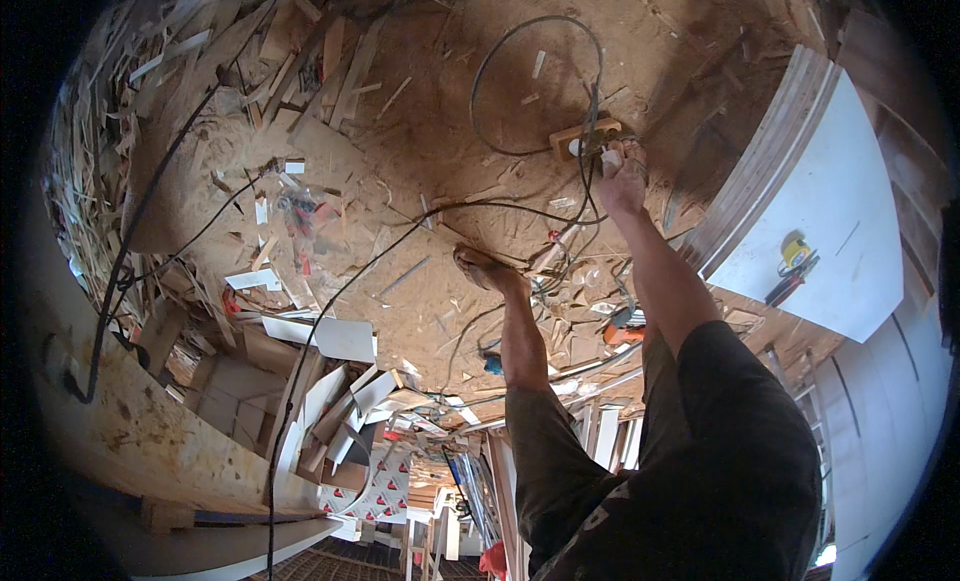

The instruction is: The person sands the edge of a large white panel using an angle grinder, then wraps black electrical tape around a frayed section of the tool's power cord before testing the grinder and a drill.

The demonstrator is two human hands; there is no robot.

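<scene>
My right hand (pixel 622 188) reaches down to the dirt floor, its fingers closed around a small white piece (pixel 610 159) that looks like a plug. Just beside it lies a short wooden board (pixel 562 139) with a round white fitting (pixel 575 148), perhaps a socket. A dark cable (pixel 597 86) loops over the ground and passes close to these fingers. Brownish shapes beyond the fingertips are too small to make out surely. My left hand does not show; the bare limb at the middle is my left leg (pixel 525 331), ending in a sandalled foot (pixel 482 268).
White-faced panels (pixel 840 191) are stacked at the right, with a yellow tape measure (pixel 795 251) and pliers-like tool (pixel 792 281) on top. Wood scraps (pixel 330 71) heap at the far left. An orange power tool (pixel 625 328) lies near my legs. Cables (pixel 440 213) cross the floor.
</scene>
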